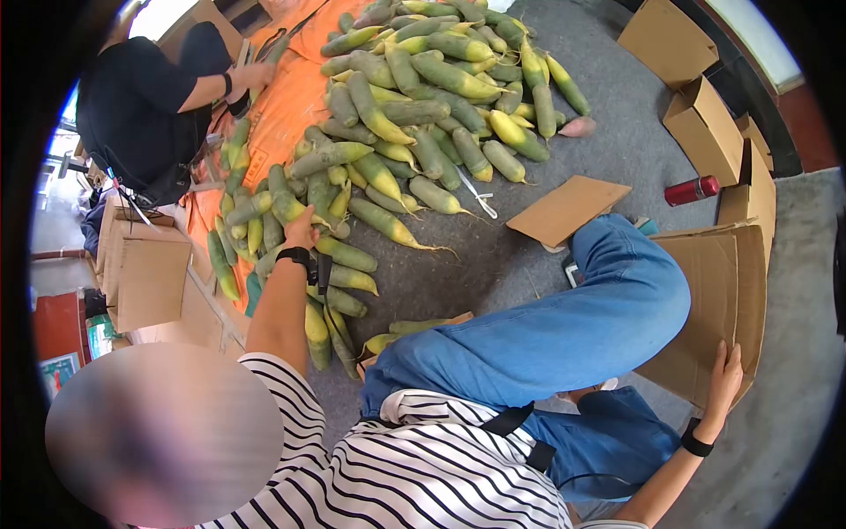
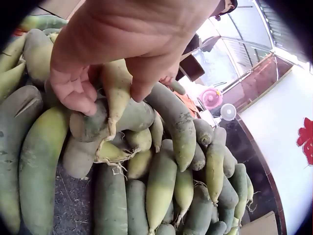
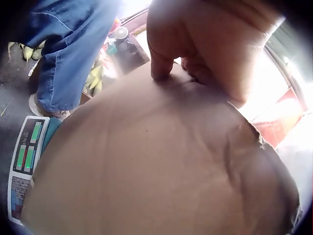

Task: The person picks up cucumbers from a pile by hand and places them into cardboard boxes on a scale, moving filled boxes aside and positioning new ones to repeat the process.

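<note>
The tan cardboard box (image 1: 712,295) beside the person's leg (image 1: 529,322) should prove light and bendy, best held where the right grip (image 1: 727,375) clasps its edge. The tapered pale-green radish (image 2: 117,88), among similar ones, looks firm, weighty, snappable; the left grip (image 1: 302,227) curls round it, above trailing roots (image 2: 111,132).

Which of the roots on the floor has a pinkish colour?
The short pinkish root at the right edge of the radish pile in the head view; everything else visible in it is green to yellow.
</note>
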The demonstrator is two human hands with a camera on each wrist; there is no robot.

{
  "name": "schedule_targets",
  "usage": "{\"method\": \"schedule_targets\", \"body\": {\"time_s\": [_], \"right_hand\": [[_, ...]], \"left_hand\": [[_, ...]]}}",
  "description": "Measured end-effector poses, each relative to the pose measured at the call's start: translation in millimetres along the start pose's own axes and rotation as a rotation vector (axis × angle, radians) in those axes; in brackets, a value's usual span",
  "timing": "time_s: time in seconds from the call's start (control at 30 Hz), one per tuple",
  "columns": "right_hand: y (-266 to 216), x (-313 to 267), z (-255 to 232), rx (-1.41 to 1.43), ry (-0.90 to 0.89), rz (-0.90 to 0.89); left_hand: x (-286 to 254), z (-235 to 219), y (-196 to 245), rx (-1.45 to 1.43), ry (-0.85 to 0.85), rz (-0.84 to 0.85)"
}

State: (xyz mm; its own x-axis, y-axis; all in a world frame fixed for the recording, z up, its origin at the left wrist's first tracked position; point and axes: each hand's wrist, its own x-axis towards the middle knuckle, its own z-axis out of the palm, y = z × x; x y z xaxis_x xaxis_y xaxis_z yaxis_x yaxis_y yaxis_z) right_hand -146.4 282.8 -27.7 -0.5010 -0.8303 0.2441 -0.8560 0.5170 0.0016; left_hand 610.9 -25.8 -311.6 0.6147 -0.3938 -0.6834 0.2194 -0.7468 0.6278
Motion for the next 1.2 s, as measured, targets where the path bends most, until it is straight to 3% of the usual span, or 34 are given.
{"method": "schedule_targets", "body": {"time_s": [0.2, 0.3, 0.43, 0.5, 0.57, 0.6, 0.97, 1.13, 1.2], "right_hand": [[-1, 3, 1, -0.019, -0.031, 0.027], [4, 3, 7, -0.036, 0.076, -0.044], [-10, 9, -1, -0.059, -0.022, -0.002], [-1, 9, 1, -0.074, -0.034, 0.020], [15, 10, 14, -0.108, 0.080, -0.060], [3, 10, 3, -0.101, -0.010, -0.029], [-23, -3, -14, 0.001, -0.025, -0.028], [-25, -4, -15, 0.035, -0.009, -0.012], [-26, -3, -15, 0.023, -0.025, 0.016]], "left_hand": [[-15, -26, -18, -0.217, -0.209, 0.011], [-37, -38, -42, -0.223, -0.285, 0.038], [-78, -41, -78, -0.198, -0.360, 0.050], [-108, -35, -87, -0.228, -0.386, -0.008], [-127, -27, -94, -0.215, -0.440, -0.057], [-134, -27, -98, -0.199, -0.483, -0.109], [-153, -18, -120, -0.159, -0.557, -0.213], [-232, -13, -85, -0.031, -0.804, -0.294], [-281, 4, -57, 0.123, -1.061, -0.061]]}}
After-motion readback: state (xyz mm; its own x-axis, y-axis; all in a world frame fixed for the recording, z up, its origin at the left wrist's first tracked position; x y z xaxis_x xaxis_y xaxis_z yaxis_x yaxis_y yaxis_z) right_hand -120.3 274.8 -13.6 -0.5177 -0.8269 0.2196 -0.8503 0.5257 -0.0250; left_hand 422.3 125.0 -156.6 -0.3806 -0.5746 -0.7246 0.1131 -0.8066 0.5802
